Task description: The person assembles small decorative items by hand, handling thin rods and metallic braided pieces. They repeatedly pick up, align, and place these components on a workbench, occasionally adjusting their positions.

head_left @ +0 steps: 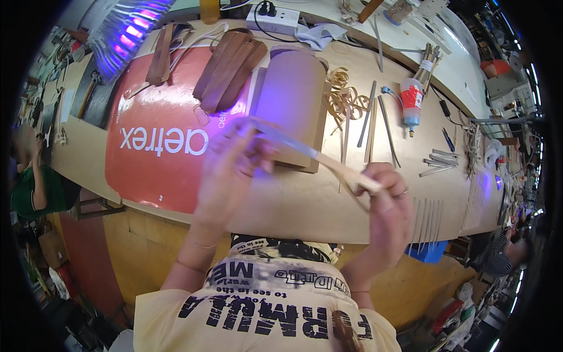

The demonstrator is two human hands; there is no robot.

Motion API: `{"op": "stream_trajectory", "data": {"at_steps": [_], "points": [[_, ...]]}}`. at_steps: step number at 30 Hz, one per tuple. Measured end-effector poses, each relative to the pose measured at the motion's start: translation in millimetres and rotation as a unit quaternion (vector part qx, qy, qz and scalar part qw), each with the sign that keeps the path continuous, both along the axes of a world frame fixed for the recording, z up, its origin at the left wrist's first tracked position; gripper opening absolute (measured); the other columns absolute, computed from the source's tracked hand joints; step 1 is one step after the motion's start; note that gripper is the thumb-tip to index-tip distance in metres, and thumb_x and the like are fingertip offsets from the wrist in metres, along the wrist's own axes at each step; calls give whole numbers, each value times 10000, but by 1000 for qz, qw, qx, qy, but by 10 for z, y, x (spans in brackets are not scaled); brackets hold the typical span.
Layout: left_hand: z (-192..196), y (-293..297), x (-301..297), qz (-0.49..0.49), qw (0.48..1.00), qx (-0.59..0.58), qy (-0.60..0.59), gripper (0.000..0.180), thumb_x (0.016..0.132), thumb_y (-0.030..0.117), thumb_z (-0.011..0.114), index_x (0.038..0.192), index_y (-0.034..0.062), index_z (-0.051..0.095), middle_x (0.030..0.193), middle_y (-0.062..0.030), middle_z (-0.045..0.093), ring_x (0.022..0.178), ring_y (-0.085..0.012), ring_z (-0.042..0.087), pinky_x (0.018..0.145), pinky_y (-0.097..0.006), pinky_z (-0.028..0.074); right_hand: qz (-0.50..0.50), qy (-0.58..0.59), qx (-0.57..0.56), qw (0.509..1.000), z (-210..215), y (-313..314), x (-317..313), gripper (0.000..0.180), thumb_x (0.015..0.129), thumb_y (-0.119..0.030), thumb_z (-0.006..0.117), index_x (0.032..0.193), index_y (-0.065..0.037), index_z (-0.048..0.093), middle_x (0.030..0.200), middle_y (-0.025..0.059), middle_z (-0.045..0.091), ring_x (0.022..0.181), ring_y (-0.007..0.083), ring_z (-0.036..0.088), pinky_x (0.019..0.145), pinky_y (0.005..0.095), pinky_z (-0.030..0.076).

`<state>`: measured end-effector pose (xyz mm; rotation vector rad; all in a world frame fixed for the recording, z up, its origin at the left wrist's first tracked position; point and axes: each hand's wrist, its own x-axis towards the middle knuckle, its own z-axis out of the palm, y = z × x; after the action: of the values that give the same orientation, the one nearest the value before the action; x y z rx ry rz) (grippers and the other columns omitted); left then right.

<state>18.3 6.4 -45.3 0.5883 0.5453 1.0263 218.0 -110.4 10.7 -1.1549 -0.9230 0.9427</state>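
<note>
A narrow tan strip point(340, 167), its left part looking grey-violet under the light, stretches slantwise between my hands above the table. My right hand point(387, 196) is closed round its lower right end, and a thin loop of the strip hangs beneath. At the strip's upper left end is my left hand point(234, 155), its fingers curled and pinching there, though motion blurs them. Under and beyond the strip stands a brown cardboard-coloured block or stack point(293, 88). A red sheet point(158, 117) with white lettering lies under my left forearm's side of the table.
Brown leather strips point(229, 70) lie in bundles on the red sheet. Curly tan trimmings point(346, 97), a bottle with a blue tip point(411, 100) and small metal bars point(440, 161) are to the right. A white power strip point(272, 20) sits at the back, a lit lamp point(129, 35) at upper left.
</note>
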Motion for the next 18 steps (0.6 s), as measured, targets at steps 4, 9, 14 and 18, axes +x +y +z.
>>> {"op": "stream_trajectory", "data": {"at_steps": [4, 9, 14, 18], "points": [[-177, 304, -447, 90, 980, -142, -104, 235, 997, 147, 542, 1188, 16, 584, 1120, -130, 664, 878, -137, 667, 703, -236, 546, -73, 85, 56, 992, -31, -141, 565, 210, 964, -210, 454, 1030, -31, 543, 1091, 119, 540, 974, 187, 460, 831, 327, 356], [-261, 286, -614, 166, 982, -92, 14, 253, 1009, 193, 526, 1210, 48, 578, 1162, -115, 662, 1048, -213, 674, 790, -307, 584, -210, -18, 53, 976, -76, -112, 676, 162, 962, -162, 542, 1058, -33, 562, 1084, 108, 577, 898, 149, 522, 759, 277, 412], [-185, 89, -331, 60, 998, -5, -23, 269, 1035, 205, 462, 1244, 60, 549, 1196, -151, 652, 1052, -249, 677, 788, -339, 574, -37, -215, -22, 976, -267, 348, -42, 257, 848, -114, 743, 1033, -12, 596, 1009, 58, 617, 804, 129, 555, 697, 265, 437], [-53, 42, -167, 34, 999, 30, 7, 230, 1043, 195, 445, 1207, 64, 539, 1170, -175, 665, 1026, -260, 691, 762, -336, 578, -35, -250, -41, 967, -325, 654, -341, 309, 832, -180, 777, 1025, -9, 607, 911, 36, 618, 724, 113, 529, 638, 266, 426]]}}
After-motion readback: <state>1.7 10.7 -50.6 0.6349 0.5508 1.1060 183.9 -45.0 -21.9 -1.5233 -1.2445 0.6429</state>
